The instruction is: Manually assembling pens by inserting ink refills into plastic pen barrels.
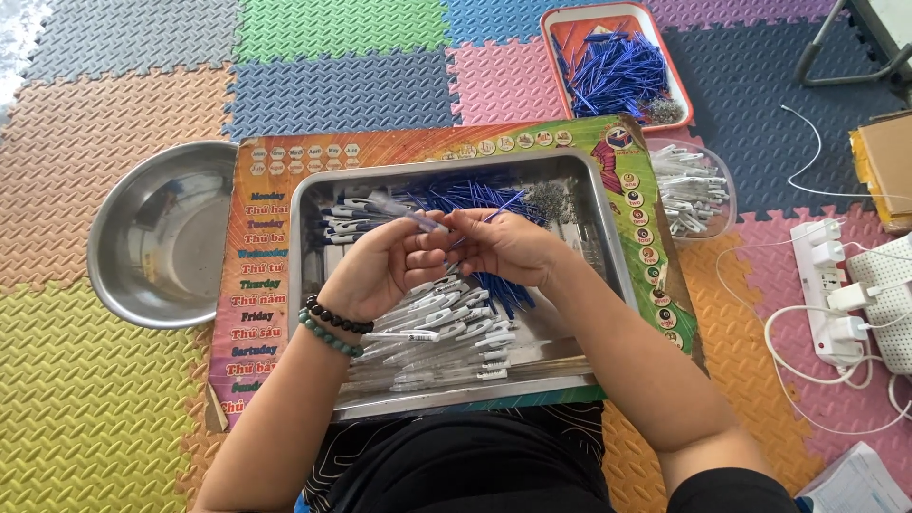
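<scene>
I look down on a floor of coloured foam mats [114, 399]. At centre lies a printed board [256, 313] bearing a metal tray [608, 237] of white pen barrels and blue refills. A steel bowl [161, 237] sits left; a red tray [665, 57] of refills lies far right; a power strip [826, 294] is at right. Over the metal tray, my left hand [375, 266] pinches a clear pen barrel [410, 215], and my right hand [503, 245] pinches a thin blue refill [503, 207] at its end.

Home floor used as a pen-assembly spot.
Coloured foam mats [123, 114] underfoot, power strip [825, 285] at right, pen-part trays [608, 249].
</scene>
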